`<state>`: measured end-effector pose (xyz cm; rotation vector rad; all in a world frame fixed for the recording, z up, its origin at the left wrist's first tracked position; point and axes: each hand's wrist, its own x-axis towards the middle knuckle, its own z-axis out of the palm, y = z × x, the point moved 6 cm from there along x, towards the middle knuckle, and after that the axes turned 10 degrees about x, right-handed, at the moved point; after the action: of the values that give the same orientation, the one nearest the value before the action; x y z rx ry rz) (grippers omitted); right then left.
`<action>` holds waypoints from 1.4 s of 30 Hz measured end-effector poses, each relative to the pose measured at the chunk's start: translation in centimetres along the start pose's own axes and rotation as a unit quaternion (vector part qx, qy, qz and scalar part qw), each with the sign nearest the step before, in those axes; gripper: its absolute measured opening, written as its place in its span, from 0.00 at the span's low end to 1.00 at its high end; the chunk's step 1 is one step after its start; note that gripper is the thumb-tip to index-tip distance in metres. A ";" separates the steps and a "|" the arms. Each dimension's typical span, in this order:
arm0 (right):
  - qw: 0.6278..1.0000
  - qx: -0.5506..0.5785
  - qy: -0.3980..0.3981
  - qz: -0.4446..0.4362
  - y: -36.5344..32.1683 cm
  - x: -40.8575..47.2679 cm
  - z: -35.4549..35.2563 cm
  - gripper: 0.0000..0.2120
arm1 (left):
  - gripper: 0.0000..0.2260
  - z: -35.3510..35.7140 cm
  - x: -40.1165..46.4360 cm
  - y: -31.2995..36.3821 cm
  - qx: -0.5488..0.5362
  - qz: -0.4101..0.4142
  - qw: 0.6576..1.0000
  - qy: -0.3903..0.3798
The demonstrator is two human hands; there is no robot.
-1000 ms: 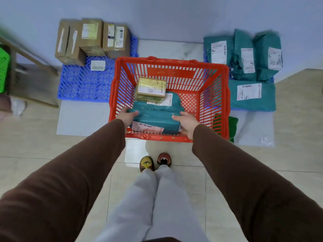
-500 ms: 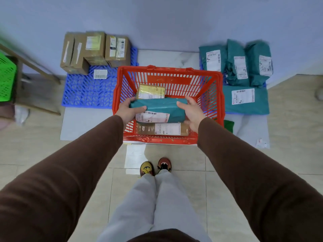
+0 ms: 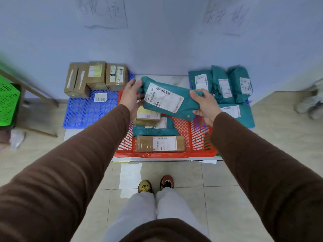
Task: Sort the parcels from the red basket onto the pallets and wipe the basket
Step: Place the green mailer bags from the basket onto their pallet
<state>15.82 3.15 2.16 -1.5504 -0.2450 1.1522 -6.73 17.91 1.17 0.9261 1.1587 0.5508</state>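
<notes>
- Holding a teal parcel (image 3: 172, 100) above the red basket (image 3: 201, 135), we grip it at both ends: our left hand (image 3: 130, 96) curls round its left end, our right hand (image 3: 205, 106) pinches its right end.
- The parcel tilts, left end higher, white label (image 3: 163, 99) facing up.
- Inside the basket lie a small brown box (image 3: 147, 117) resting on a teal bag (image 3: 155, 131), and a long brown box (image 3: 160, 143) against the near wall.
- Left of the basket, a blue pallet (image 3: 83, 110) carries brown boxes (image 3: 97, 77) along its far edge and a loose label (image 3: 100, 97).
- Right of the basket, teal bags (image 3: 225, 84) stand against the wall, with one (image 3: 244, 116) lying flat in front.
- A green crate (image 3: 7, 105) sits at far left.
- Our shoes (image 3: 155, 185) stand on the tiled floor (image 3: 236, 206) near the basket.
</notes>
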 end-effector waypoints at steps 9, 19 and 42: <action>0.974 0.213 0.024 0.072 -0.7 0.9 -3.1 0.14 | 0.47 8.0 -0.8 -1.1 0.029 0.008 0.999 -0.020; 0.943 0.274 -0.026 0.185 -1.3 3.8 -11.1 0.24 | 0.26 24.3 -0.7 -5.0 -0.051 0.024 0.990 -0.127; 0.981 0.046 0.151 0.115 -0.6 19.1 -25.5 0.19 | 0.27 38.8 13.4 -10.4 0.082 -0.095 0.989 -0.073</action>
<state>45.00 0.20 -10.29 -1.6767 0.1931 1.0701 33.29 10.12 -10.33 0.9661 1.1566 0.2319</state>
